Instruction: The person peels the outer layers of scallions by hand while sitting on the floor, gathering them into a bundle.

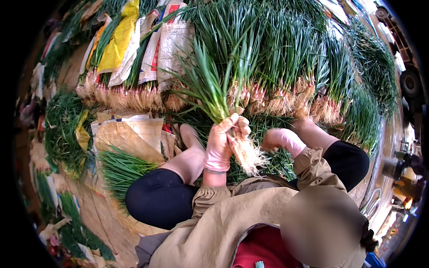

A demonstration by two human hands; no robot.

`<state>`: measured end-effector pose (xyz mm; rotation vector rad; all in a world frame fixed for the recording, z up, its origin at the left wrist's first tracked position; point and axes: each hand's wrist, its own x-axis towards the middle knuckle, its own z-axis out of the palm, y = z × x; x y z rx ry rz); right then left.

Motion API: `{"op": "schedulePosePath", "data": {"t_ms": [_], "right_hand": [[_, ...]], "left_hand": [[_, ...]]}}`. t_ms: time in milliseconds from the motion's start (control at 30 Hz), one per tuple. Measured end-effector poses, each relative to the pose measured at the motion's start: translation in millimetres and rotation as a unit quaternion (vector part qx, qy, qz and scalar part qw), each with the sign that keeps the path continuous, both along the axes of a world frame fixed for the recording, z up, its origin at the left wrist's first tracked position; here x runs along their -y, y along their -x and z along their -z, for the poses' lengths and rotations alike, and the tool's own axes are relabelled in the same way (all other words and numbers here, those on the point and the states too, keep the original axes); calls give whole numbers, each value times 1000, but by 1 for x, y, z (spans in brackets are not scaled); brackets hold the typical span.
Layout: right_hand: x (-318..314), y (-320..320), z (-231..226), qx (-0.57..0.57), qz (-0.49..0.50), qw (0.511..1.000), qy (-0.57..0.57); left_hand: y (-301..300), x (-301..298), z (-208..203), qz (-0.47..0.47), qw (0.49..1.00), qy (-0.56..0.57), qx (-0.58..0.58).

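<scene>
My left hand, in a pinkish covering, is closed around a bunch of green garlic. The long leaves fan up and away from me, and the pale, stringy roots hang below my fingers. To the right of those roots is my right hand, also pink-covered and apart from the bunch. Its fingers point left and look bent, but blur hides whether they hold anything. Just beyond my hands, a dense row of green garlic stands with its roots toward me.
Sacking pieces and a yellow sack cover more bundles at the far left. Brown sheets lie left of my bent legs, by loose greens. Cut leaves litter the ground between my knees. A wheel shows at the right edge.
</scene>
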<state>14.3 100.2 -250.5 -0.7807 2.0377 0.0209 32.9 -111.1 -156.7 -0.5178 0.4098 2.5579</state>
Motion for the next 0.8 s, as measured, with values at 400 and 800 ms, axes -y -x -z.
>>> {"op": "schedulePosePath", "data": {"t_ms": [400,800], "right_hand": [[47,143,-9,-58,664,709,230],[59,33,-26,42,653,600,461]], "left_hand": [[14,-2,28,-56,998,23,-31],[-1,-32,51,16,972,225,58]]}}
